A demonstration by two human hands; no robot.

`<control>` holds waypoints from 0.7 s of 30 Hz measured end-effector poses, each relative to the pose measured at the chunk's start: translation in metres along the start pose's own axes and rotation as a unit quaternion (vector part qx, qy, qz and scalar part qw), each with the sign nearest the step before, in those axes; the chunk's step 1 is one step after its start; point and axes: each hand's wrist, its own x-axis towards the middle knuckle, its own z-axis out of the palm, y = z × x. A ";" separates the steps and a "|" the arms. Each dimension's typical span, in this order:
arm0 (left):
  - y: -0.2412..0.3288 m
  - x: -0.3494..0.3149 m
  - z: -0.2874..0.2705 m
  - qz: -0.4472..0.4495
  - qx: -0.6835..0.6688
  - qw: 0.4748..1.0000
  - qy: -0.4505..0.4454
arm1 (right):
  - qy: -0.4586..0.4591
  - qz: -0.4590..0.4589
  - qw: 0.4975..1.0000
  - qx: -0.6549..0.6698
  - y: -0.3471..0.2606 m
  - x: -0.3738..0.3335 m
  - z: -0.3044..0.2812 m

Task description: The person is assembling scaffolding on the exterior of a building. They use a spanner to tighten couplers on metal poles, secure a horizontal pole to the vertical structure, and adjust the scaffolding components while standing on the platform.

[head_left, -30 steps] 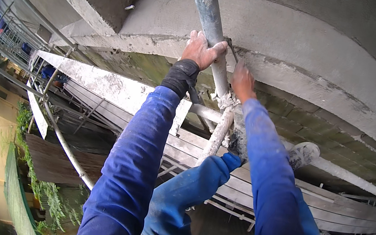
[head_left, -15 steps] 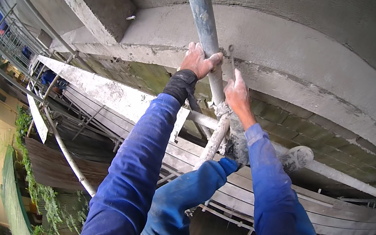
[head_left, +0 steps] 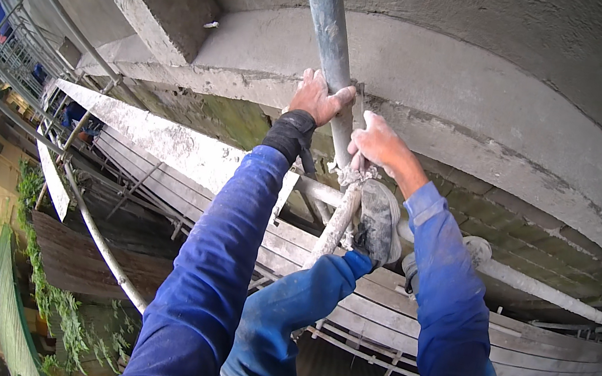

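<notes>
Through the head view, I am looking down at a curved grey concrete ledge (head_left: 488, 99) that is running across the upper part, with a square grey concrete block (head_left: 161, 4) jutting out on the left. Behind the hands, a greenish block wall (head_left: 525, 216) is showing below the ledge. A long white-crusted plank (head_left: 159, 136) is stretching away to the left, and grey wooden walkway boards (head_left: 528, 346) are curving underneath. A grey dusty boot (head_left: 377, 228) is sitting just beside a white-crusted pipe joint (head_left: 354, 173), so the space under the right hand is getting crowded — joint, boot and a slanting white-crusted tube (head_left: 337, 225) are all meeting there.

The upright round grey metal pole (head_left: 327, 23) is rising in front of the ledge and passing between the hands. The left hand (head_left: 318, 98) is wrapping round it, thumb on its right side. The right hand (head_left: 383, 142) is curling closed around a thin grey metal tool (head_left: 359, 107) just right of the pole — the fingers are hiding the tool's lower end.
</notes>
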 end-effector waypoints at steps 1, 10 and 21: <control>0.000 0.000 0.003 0.002 0.003 1.000 0.003 | -0.036 -0.003 0.999 0.035 -0.009 -0.002 -0.004; 0.002 0.004 0.001 0.000 -0.006 1.000 -0.020 | -0.052 0.031 0.997 0.044 -0.049 -0.001 -0.008; 0.004 0.004 -0.005 0.008 0.019 0.999 -0.049 | 0.320 -0.085 0.884 -0.329 0.129 0.109 0.004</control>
